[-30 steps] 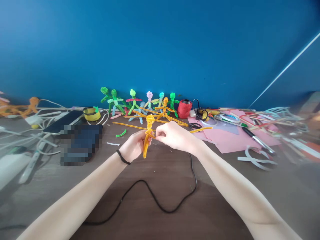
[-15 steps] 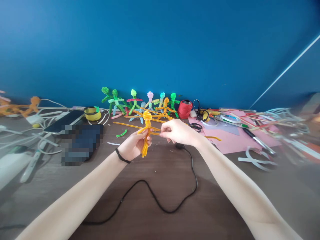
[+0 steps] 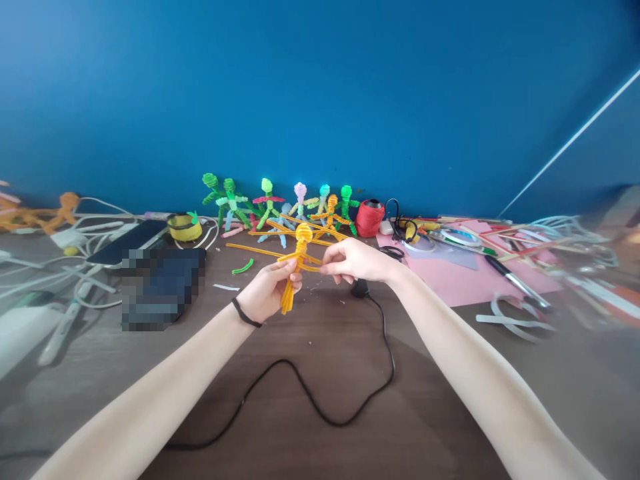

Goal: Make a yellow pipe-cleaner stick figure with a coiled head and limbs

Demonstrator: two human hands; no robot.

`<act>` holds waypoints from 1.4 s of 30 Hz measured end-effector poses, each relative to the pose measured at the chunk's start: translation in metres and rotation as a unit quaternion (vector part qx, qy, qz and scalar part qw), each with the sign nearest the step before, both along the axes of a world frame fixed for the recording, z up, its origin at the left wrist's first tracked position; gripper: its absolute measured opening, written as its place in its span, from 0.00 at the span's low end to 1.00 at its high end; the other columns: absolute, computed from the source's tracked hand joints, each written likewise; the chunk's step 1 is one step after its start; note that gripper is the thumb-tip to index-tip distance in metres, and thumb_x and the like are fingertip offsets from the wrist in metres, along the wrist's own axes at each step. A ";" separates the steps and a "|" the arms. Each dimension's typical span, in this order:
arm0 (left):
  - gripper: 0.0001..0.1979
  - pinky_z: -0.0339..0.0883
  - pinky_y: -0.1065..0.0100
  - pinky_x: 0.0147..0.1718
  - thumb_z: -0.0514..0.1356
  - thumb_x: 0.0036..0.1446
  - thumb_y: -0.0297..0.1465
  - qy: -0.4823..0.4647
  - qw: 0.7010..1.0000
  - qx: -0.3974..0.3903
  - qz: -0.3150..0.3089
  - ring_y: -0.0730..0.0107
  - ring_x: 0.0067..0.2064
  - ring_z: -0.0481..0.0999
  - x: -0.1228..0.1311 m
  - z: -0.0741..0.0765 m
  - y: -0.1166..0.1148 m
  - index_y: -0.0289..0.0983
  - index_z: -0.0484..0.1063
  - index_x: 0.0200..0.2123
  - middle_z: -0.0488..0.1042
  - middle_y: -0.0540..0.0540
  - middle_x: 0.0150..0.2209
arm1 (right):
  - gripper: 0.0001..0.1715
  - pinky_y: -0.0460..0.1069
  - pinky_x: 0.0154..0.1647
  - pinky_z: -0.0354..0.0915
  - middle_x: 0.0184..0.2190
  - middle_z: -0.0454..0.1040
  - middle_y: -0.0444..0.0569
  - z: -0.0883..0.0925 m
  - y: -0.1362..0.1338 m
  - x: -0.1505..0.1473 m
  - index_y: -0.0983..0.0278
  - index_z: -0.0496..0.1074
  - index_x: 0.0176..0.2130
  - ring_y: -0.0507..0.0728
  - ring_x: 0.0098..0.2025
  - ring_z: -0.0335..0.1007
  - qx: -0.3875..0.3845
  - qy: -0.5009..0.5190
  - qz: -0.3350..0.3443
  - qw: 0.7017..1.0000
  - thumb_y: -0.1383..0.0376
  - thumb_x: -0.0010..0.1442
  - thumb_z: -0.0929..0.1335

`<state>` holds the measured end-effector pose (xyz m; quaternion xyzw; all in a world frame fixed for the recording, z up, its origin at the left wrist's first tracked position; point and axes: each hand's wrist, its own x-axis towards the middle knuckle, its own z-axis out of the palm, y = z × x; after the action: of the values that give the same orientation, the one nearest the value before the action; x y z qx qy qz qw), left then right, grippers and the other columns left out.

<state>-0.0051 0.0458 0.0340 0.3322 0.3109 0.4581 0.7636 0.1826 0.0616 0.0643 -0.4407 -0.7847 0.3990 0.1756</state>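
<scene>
A yellow pipe-cleaner figure with a coiled round head is held up over the table. My left hand is closed around its body, thumb in front, and several straight strands hang below the fingers. At the figure's right side, the fingertips of my right hand are closed on the end of its pipe-cleaner arm. Behind the figure, loose yellow pipe cleaners lie on the table. A short green pipe-cleaner piece is left of them.
Several finished pipe-cleaner figures stand along the blue wall, beside a red spool. Pink paper, scissors and a pen lie right. Phones are left; a black cable crosses in front.
The figure has tilted and shifted slightly right in my left hand. The yellow strand end that stuck out beyond my right forearm is no longer visible there.
</scene>
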 end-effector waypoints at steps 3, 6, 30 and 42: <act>0.07 0.58 0.78 0.19 0.54 0.52 0.22 -0.008 1.000 -0.015 -0.015 0.83 0.19 0.59 0.000 0.001 -0.001 0.31 0.67 0.23 0.58 0.53 0.17 | 0.15 0.41 0.15 0.50 0.19 0.68 0.42 -0.003 0.004 0.005 0.68 0.69 0.31 0.43 0.15 0.53 -0.040 0.023 0.026 0.999 0.58 0.50 0.66; 0.05 0.57 0.78 0.20 0.56 0.50 0.21 -0.039 0.997 -0.020 -0.057 0.84 0.19 0.58 0.000 0.002 -0.003 0.31 0.67 0.23 0.58 0.54 0.18 | 0.15 0.42 0.16 0.48 0.20 0.67 0.42 -0.005 0.007 0.009 0.68 0.70 0.33 0.44 0.16 0.52 -0.082 0.045 0.067 0.993 0.59 0.49 0.66; 0.03 0.57 0.77 0.18 0.61 0.45 0.26 0.217 0.926 0.015 -0.309 0.81 0.17 0.63 0.005 -0.012 -0.018 0.32 0.72 0.22 0.66 0.51 0.15 | 0.06 0.44 0.26 0.49 0.26 0.68 0.44 0.016 -0.021 -0.022 0.66 0.72 0.26 0.48 0.27 0.59 0.201 -0.110 0.084 0.970 0.67 0.51 0.66; 0.02 0.60 0.74 0.22 0.62 0.42 0.23 0.207 0.958 -0.006 -0.197 0.77 0.23 0.68 0.006 -0.013 -0.013 0.31 0.71 0.22 0.69 0.48 0.21 | 0.11 0.45 0.24 0.45 0.29 0.67 0.45 0.033 -0.047 -0.039 0.67 0.70 0.26 0.49 0.30 0.59 0.271 -0.198 0.085 0.938 0.66 0.56 0.62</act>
<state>0.0007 0.0326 0.0208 0.4697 0.3930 0.2176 0.7600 0.1433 0.0147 0.0977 -0.3778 -0.9167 0.0895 0.0947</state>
